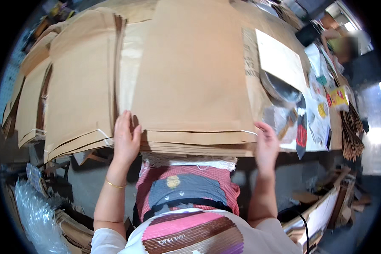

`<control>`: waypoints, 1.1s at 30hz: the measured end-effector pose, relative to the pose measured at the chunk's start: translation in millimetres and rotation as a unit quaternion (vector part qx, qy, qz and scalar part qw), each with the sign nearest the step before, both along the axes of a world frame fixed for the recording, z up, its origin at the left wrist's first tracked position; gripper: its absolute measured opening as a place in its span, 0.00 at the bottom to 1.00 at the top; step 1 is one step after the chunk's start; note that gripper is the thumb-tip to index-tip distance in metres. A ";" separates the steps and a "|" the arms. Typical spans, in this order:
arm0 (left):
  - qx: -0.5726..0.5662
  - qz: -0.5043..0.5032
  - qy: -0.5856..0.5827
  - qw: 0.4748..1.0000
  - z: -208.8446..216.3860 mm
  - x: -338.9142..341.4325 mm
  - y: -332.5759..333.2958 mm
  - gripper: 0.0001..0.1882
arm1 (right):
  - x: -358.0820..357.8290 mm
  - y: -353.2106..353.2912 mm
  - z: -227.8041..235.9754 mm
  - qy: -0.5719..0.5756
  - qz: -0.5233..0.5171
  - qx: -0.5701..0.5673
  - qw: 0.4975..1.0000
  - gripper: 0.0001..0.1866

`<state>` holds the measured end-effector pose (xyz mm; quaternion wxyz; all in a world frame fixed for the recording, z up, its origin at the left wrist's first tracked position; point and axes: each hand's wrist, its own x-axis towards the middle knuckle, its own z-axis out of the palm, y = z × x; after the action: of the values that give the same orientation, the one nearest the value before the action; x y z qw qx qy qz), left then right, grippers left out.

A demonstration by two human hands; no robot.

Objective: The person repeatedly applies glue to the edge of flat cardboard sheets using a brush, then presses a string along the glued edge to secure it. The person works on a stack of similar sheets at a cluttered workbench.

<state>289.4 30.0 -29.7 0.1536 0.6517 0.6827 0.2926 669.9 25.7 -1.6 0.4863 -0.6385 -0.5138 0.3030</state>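
Note:
A stack of large brown paper sheets or bags (194, 72) lies in front of me, its layered near edges stepped along the table's front. My left hand (126, 137) rests at the stack's near left corner, fingers stretched forward and thumb apart. At the near right corner, my right hand (266, 146) is held against the edge, its fingers partly extended. Beside its fingertips a thin white strip (249, 132) sticks out from between the layers. Neither hand visibly grips anything; the undersides of the right fingers are hidden.
More brown paper stacks (80, 76) stand to the left, one with a white strip (103, 136). On the right lie a white board (279, 57), red-handled scissors (301, 133), clear plastic (279, 120) and a yellow package (338, 97). Bubble wrap (40, 220) is at lower left. Another person (338, 44) is far right.

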 end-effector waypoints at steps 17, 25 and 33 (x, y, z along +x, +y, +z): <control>-0.021 0.019 -0.079 0.996 -2.3 5.5 -12.8 0.34 | 13.9 -0.7 -10.2 0.367 -0.010 -0.056 0.928 0.23; 0.088 -0.051 -0.016 0.995 33.3 2.0 -48.7 0.07 | -2.7 -17.0 -14.6 -0.293 0.089 0.009 0.952 0.13; 0.228 0.295 -0.028 0.927 41.9 -144.2 -113.4 0.09 | -175.6 26.2 -1.5 0.046 0.301 -0.065 0.950 0.19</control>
<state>145.2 -83.4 12.2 -0.0737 0.4296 0.7544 0.4907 494.3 51.9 -3.1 0.3532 -0.4698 -0.6382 0.4972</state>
